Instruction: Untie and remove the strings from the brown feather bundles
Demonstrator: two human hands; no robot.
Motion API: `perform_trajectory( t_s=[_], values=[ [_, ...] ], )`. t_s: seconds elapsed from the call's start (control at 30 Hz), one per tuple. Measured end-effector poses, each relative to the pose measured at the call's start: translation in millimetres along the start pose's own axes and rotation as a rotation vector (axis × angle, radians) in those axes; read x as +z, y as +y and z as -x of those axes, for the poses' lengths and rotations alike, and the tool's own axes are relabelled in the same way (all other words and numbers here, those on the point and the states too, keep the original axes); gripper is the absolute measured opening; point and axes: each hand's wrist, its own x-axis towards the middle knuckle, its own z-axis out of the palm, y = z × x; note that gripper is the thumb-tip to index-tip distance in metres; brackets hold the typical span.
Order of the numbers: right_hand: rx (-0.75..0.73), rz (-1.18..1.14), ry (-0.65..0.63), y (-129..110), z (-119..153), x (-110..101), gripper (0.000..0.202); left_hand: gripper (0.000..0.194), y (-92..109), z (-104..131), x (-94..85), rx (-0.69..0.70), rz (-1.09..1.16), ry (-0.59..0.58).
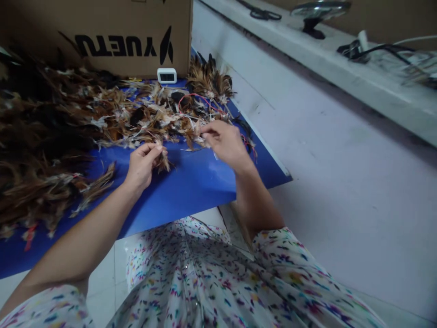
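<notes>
My left hand (143, 164) is closed in a pinch on a small bunch of brown feathers (164, 162), held above the blue tabletop (191, 182). The tips of this bunch point down and toward the right. To its right, my right hand (223, 142) has its thumb and forefinger together at the right part of the feather pile (146, 120). What those fingers hold, if anything, is too small to make out. Brown, black and whitish feathers of the pile spread across the back of the table, just beyond both hands.
A cardboard box (129, 27) stands behind the pile, with a small white digital device (167, 75) before it. More feather bunches (44, 182) lie at the left. A pale wall (324, 182) and a ledge (385, 86) with cables run along the right.
</notes>
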Motion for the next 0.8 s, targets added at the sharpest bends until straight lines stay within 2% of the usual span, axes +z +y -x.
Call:
perform_trajectory(
  t_s=[0.1, 0.17, 0.3, 0.37, 0.43, 0.67, 0.8],
  values=[
    [0.101, 0.324, 0.040, 22.5, 5.6, -39.2, 0.018, 0.031, -0.6, 0.4, 0.2, 0.001, -0.014, -0.026],
    [0.176, 0.509, 0.019, 42.6, 9.2, -56.4, 0.021, 0.031, -0.7, 1.2, 0.9, 0.000, -0.018, -0.034],
    [0.267, 0.703, -0.101, 82.1, 9.1, -67.4, 0.039, 0.028, 0.3, 3.2, 2.7, -0.006, -0.035, -0.014],
    [0.284, 0.723, -0.151, 96.7, 4.0, -67.0, 0.053, 0.026, 1.5, 4.0, 3.3, -0.012, -0.043, -0.003],
    [0.297, 0.714, -0.192, 106.3, -3.3, -66.7, 0.055, 0.024, 2.7, 4.6, 3.5, -0.018, -0.045, 0.004],
    [0.241, 0.647, -0.282, 116.5, -27.7, -71.9, 0.034, 0.025, 3.8, 6.0, 4.3, -0.042, -0.071, 0.007],
    [0.184, 0.551, -0.258, 123.7, -40.1, -69.5, 0.023, 0.026, 3.2, 6.3, 4.3, -0.049, -0.079, 0.000]
  ],
)
